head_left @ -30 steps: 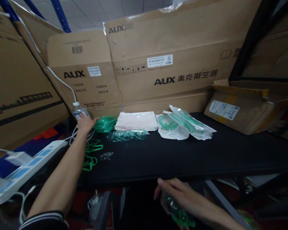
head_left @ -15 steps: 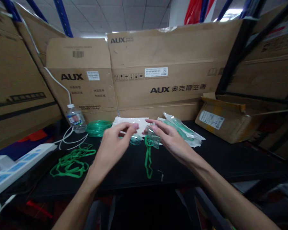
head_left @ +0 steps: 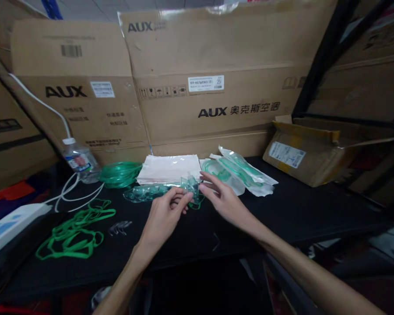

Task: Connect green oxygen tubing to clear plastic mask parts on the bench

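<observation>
head view: our left hand (head_left: 166, 208) pinches a clear mask (head_left: 188, 183) by its lower edge over the worktop (head_left: 315, 210); our right hand (head_left: 225, 197), fingers parted, sits at its right side, contact unclear.

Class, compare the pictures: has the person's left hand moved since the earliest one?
Yes. The left hand was at the plastic bottle then; now it is well to the right, in front of the white stack.
</observation>
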A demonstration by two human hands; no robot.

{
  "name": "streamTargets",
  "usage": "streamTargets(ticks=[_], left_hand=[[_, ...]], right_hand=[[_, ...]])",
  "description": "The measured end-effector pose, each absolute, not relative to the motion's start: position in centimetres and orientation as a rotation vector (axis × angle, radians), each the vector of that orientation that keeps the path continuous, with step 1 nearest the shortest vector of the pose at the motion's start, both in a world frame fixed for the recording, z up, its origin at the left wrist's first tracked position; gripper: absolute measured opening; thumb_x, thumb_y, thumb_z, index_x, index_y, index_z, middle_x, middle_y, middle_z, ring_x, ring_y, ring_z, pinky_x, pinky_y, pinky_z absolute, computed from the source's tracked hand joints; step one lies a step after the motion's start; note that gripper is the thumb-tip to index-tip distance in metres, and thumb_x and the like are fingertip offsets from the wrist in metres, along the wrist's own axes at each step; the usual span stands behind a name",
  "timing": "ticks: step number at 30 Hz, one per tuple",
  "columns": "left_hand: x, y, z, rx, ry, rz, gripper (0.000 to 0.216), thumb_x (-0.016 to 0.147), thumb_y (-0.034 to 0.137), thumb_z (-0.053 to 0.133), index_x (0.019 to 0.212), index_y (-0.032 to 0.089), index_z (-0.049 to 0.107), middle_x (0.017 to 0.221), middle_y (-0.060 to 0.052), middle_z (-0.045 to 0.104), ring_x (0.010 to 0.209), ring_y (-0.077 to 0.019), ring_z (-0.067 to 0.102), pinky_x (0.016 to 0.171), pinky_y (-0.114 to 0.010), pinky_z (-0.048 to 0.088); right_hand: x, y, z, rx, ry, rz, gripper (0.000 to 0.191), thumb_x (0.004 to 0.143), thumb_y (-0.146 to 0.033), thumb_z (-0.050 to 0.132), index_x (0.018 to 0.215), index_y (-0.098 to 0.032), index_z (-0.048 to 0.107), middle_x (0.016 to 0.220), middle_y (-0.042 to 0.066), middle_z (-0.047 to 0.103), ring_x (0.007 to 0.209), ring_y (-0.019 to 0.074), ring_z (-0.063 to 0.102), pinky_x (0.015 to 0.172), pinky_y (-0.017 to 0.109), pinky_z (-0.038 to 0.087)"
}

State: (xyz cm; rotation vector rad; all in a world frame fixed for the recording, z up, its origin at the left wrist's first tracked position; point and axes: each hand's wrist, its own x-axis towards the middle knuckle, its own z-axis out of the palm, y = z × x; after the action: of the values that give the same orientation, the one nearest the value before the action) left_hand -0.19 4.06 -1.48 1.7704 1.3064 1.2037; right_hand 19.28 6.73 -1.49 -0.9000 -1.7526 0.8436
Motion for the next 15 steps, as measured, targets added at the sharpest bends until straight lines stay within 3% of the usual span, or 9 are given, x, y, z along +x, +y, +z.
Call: streamTargets(ticks=[3, 6, 9, 12, 15], left_hand=[[-0.5, 3.8, -2.4, 1.662, 1.312, 1.23, 0.024, 0.091, 0.042, 0.065, 0.088, 0.018, 0.066, 0.071, 0.003, 0.065, 0.063, -0.0122, 0.062, 0.063, -0.022, 0.05], [-1.0, 3.8, -2.7, 1.582, 1.274, 1.228, 0.022, 0.093, 0.039, 0.063, 0.087, 0.017, 0.066, 0.073, 0.002, 0.066, 0.066, -0.0115, 0.062, 0.066, -0.022, 0.051], [-1.5, 3.9, -2.9, 1.497, 1.247, 1.188, 0.023, 0.093, 0.039, 0.062, 0.087, 0.017, 0.067, 0.077, 0.001, 0.068, 0.07, -0.0116, 0.064, 0.07, -0.022, 0.052], [-1.7, 3.7, -3.2, 1.44, 1.255, 1.151, 0.026, 0.092, 0.04, 0.062, 0.084, 0.016, 0.067, 0.076, 0.001, 0.067, 0.068, -0.0119, 0.063, 0.066, -0.022, 0.052], [-1.5, 2.9, -3.5, 1.419, 1.304, 1.066, 0.029, 0.091, 0.043, 0.061, 0.084, 0.016, 0.067, 0.075, 0.0, 0.068, 0.059, -0.0111, 0.059, 0.057, -0.022, 0.048]], right_hand=[[22.5, 3.7, -3.5, -0.915, -2.034, 0.578, 0.026, 0.099, -0.03, 0.059, 0.124, -0.024, 0.066, 0.115, 0.008, 0.069, 0.102, 0.02, 0.067, 0.091, 0.035, 0.055], [24.3, 0.8, -5.4, -0.907, -2.303, 0.434, 0.031, 0.098, -0.028, 0.062, 0.129, -0.027, 0.063, 0.117, 0.009, 0.066, 0.103, 0.0225, 0.065, 0.088, 0.038, 0.055], [23.9, -0.3, -6.8, -0.858, -2.379, 0.289, 0.021, 0.099, -0.024, 0.06, 0.119, -0.026, 0.067, 0.112, 0.009, 0.067, 0.099, 0.024, 0.065, 0.086, 0.044, 0.054], [22.5, -0.3, -7.0, -0.797, -2.36, 0.332, 0.015, 0.1, -0.017, 0.055, 0.103, -0.023, 0.068, 0.104, 0.007, 0.068, 0.091, 0.0205, 0.066, 0.081, 0.038, 0.055], [21.7, 0.1, -5.2, -0.781, -2.326, 0.472, 0.016, 0.1, -0.015, 0.054, 0.101, -0.022, 0.068, 0.107, 0.007, 0.066, 0.09, 0.0167, 0.066, 0.077, 0.028, 0.056]])
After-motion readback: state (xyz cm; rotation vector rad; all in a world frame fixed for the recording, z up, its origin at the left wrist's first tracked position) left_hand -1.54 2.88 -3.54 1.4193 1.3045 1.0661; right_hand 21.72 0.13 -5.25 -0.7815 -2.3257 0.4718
